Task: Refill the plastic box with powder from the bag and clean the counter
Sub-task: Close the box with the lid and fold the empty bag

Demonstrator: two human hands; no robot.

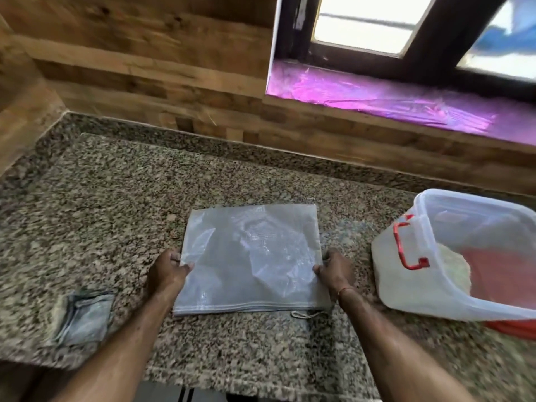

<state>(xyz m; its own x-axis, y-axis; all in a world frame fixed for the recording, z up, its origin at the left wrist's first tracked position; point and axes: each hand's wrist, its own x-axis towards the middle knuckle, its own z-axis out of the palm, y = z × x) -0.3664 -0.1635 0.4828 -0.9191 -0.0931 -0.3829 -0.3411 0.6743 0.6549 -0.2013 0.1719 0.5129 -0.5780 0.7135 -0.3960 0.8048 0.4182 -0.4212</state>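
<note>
We see the bag (252, 256) lying flat on the speckled stone table (116, 198), stretched between our two grips. The left grip (165, 274) pinches the bag's left edge, thumb laid on top and the other fingers curled at the edge. The right grip (336, 271) does the same at the right edge, thumb tip on the sheet. Both are closed to a narrow pinch on the bag and have hold of nothing else. A short loop of string (307, 314) pokes out from the bag's near seam, just inward of the right grip's wrist.

Outward of the right grip, near but apart from it, stands the plastic box (388, 274), open-topped, with a red handle (399, 245) on its wall and pale powder (452, 265) inside. Outward of the left grip and nearer to us lies a piece of denim cloth (84, 317).
</note>
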